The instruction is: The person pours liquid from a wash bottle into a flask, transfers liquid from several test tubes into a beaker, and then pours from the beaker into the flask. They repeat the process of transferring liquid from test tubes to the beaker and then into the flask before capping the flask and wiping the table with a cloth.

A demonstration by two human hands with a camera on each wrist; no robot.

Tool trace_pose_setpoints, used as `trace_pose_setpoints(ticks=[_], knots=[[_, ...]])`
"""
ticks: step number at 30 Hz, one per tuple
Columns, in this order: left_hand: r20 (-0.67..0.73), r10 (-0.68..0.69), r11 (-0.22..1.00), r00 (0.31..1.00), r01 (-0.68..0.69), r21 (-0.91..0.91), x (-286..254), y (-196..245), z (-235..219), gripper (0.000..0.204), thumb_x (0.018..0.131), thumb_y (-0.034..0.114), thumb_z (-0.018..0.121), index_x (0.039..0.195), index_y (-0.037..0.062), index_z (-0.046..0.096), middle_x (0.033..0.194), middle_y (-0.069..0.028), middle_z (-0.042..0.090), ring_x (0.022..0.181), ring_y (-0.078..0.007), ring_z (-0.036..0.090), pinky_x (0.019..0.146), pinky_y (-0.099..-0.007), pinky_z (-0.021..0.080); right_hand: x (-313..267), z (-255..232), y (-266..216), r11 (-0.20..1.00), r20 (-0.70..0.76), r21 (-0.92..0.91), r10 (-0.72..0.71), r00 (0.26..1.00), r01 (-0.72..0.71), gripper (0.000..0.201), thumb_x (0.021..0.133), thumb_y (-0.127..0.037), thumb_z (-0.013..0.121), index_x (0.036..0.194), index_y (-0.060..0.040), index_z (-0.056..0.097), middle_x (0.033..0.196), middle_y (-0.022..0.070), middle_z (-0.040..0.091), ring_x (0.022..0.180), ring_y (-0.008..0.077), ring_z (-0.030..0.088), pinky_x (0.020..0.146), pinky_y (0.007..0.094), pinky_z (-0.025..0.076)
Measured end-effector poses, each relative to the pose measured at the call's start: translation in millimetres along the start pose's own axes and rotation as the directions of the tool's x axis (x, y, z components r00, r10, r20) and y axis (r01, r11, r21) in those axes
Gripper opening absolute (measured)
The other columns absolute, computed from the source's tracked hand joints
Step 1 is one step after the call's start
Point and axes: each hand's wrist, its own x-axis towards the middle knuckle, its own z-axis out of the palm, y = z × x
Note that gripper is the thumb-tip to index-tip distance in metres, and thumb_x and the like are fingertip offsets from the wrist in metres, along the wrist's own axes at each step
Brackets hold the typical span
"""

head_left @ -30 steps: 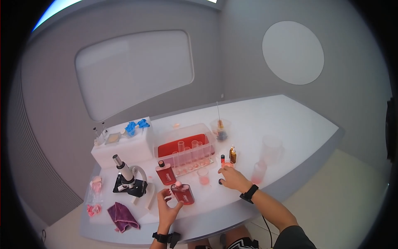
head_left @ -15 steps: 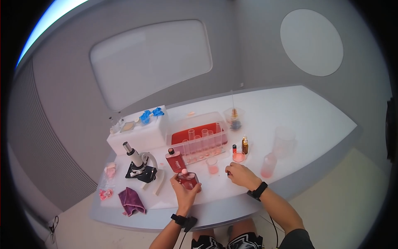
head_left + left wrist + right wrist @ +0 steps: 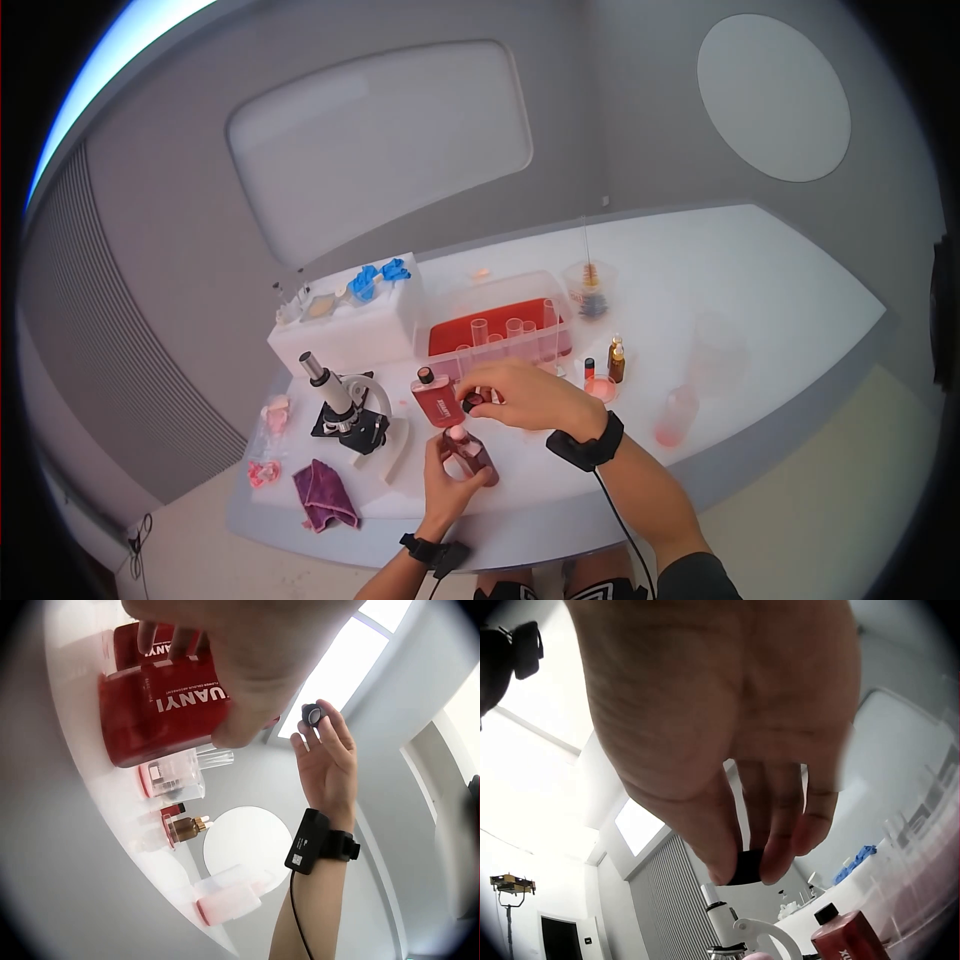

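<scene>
My left hand grips a flat bottle of red liquid around its sides, near the front of the table. No cap covers its pale pink neck. Between thumb and fingertips, my right hand pinches a black bottle cap, held just above and behind that neck. The cap's hollow underside shows in the left wrist view. Just behind the gripped bottle stands a similar red bottle with its black cap on. Part of the table behind my right hand is hidden.
To the left stand a microscope and a purple cloth. A clear bin with red contents sits behind test tubes. Rightward are brown dropper bottles, a pink dish and a pink-bottomed bottle.
My left hand has closed around the open red bottle and tilted it. The right hand has picked up the black cap from the table and carried it left, over the bottle.
</scene>
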Motion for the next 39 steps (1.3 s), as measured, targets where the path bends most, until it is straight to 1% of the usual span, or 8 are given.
trace_pose_setpoints(ticks=[6,9,13,16,20,27,30,39], knots=[[0.239,-0.021,0.995,0.971,0.043,-0.085,15.4,-0.9,-23.1,0.082,0.071,0.010,0.088,0.142,0.0024,0.047,0.133,-0.0104,0.058,0.127,-0.0248,0.060,0.114,-0.0421,0.045,24.7,9.9,22.6,0.997,0.122,0.009,-0.072,0.990,0.072,0.026,0.087,-0.005,0.075,0.112,-0.0009,0.072,0.100,0.0142,0.073,0.086,0.0290,0.069,0.076,0.0372,0.055],[0.438,-0.001,0.973,0.899,0.102,-0.208,25.5,-17.6,-35.2,0.089,0.070,0.006,0.087,0.149,0.0031,0.044,0.139,-0.0093,0.056,0.133,-0.0231,0.056,0.118,-0.0409,0.041,27.2,11.8,12.6,1.000,0.175,0.006,-0.012,0.985,0.011,0.023,0.086,-0.004,0.074,0.108,-0.0019,0.073,0.103,0.0134,0.072,0.091,0.0315,0.069,0.082,0.0400,0.055],[0.518,-0.044,0.928,0.854,0.227,-0.296,35.5,-17.8,-42.0,0.099,0.068,0.004,0.088,0.155,0.0038,0.040,0.146,-0.0083,0.053,0.140,-0.0233,0.052,0.121,-0.0406,0.037,28.6,25.1,28.6,0.993,0.155,0.013,-0.119,0.981,0.119,0.019,0.087,-0.005,0.071,0.106,-0.0020,0.073,0.106,0.0122,0.070,0.095,0.0341,0.067,0.087,0.0423,0.054],[0.584,-0.083,0.907,0.807,0.304,-0.292,38.8,-20.9,-50.4,0.096,0.068,-0.005,0.087,0.152,0.0056,0.042,0.138,-0.0051,0.054,0.131,-0.0201,0.055,0.113,-0.0394,0.044,28.3,26.9,25.6,0.996,0.106,0.044,-0.087,0.991,0.082,0.021,0.087,-0.005,0.070,0.107,-0.0013,0.072,0.104,0.0127,0.069,0.094,0.0347,0.067,0.086,0.0426,0.055],[0.639,-0.166,0.857,0.751,0.430,-0.284,37.8,-27.2,-54.6,0.106,0.066,0.004,0.091,0.158,0.0032,0.039,0.152,-0.0088,0.051,0.145,-0.0219,0.047,0.125,-0.0405,0.032,26.2,18.7,14.7,0.998,0.208,-0.011,-0.053,0.977,0.056,0.022,0.086,-0.004,0.069,0.108,-0.0028,0.072,0.104,0.0126,0.069,0.095,0.0345,0.068,0.085,0.0419,0.055],[0.557,0.064,0.940,0.828,0.138,-0.312,47.3,-21.9,-56.2,0.090,0.062,0.009,0.092,0.145,0.0073,0.057,0.138,-0.0090,0.060,0.132,-0.0249,0.055,0.116,-0.0397,0.039,26.5,24.9,9.3,0.978,0.223,-0.161,-0.095,0.970,0.133,0.031,0.080,-0.002,0.073,0.111,-0.0050,0.073,0.099,0.0082,0.068,0.085,0.0295,0.067,0.071,0.0382,0.055],[0.613,-0.035,0.931,0.790,0.248,-0.266,46.7,-21.2,-61.5,0.088,0.062,0.009,0.092,0.144,0.0077,0.059,0.138,-0.0091,0.060,0.133,-0.0258,0.056,0.116,-0.0400,0.039,25.7,33.3,13.3,0.968,0.201,-0.191,-0.121,0.972,0.160,0.032,0.079,-0.001,0.074,0.111,-0.0053,0.073,0.098,0.0073,0.067,0.082,0.0279,0.067,0.068,0.0369,0.054],[0.572,0.065,0.955,0.817,0.115,-0.273,48.5,-26.4,-62.4,0.090,0.062,0.010,0.091,0.145,0.0066,0.058,0.134,-0.0104,0.062,0.128,-0.0267,0.057,0.115,-0.0412,0.039,24.8,37.4,14.1,0.966,0.237,-0.220,-0.083,0.968,0.137,0.024,0.079,-0.001,0.073,0.102,-0.0050,0.072,0.097,0.0059,0.067,0.078,0.0257,0.067,0.065,0.0347,0.054]])
